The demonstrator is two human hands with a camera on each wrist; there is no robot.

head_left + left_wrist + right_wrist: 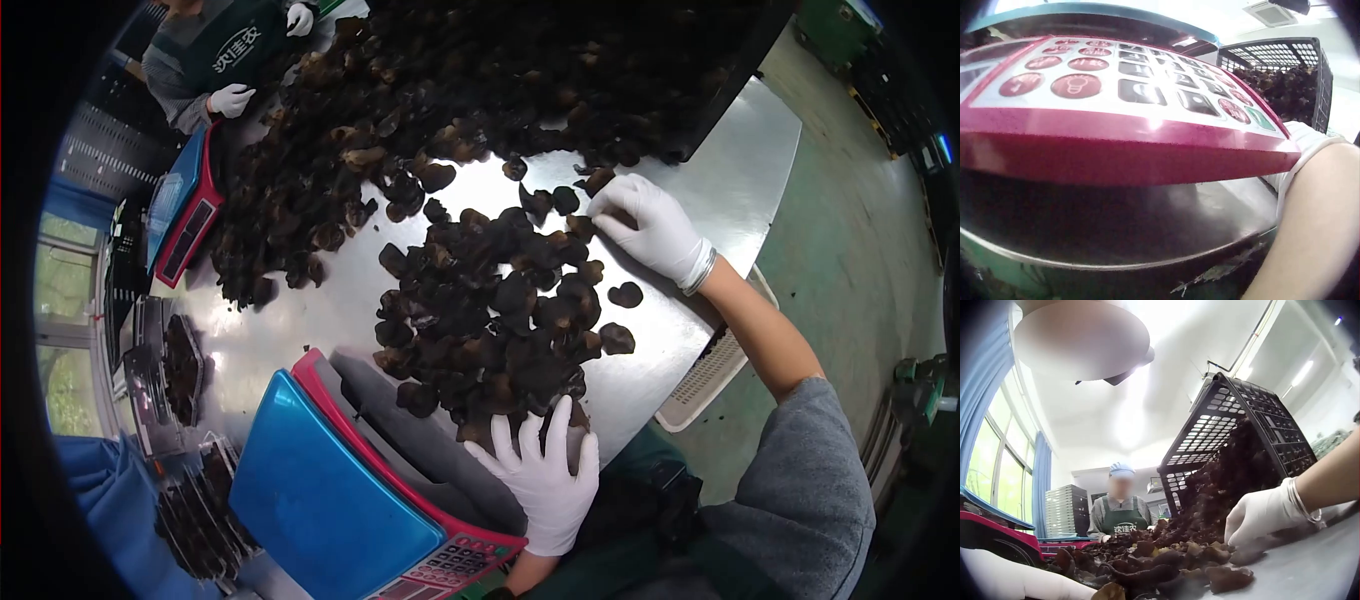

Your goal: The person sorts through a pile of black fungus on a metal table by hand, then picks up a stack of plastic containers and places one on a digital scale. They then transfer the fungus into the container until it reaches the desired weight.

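A loose pile of dark brown-black wood ear mushrooms [500, 300] lies on the metal table. My left hand [545, 485], in a white glove, has its fingers spread against the pile's near edge. At the far right of the pile is my gloved right hand [655, 235], thumb and fingers bent down close to a few pieces; I cannot tell whether it pinches one. In the right wrist view the right hand [1266, 515] points its fingertips down at the tabletop beside the mushrooms [1160, 569]. The left wrist view shows mostly the scale's keypad [1141, 81], with the left hand largely hidden behind it.
A red and blue scale [330, 490] stands left of my left hand, another scale [185, 205] farther off. A black crate [1260, 425] lies tipped with mushrooms spilling out. Across the table is a person in an apron [1124, 512]. A pale basket [705, 380] sits below the right edge.
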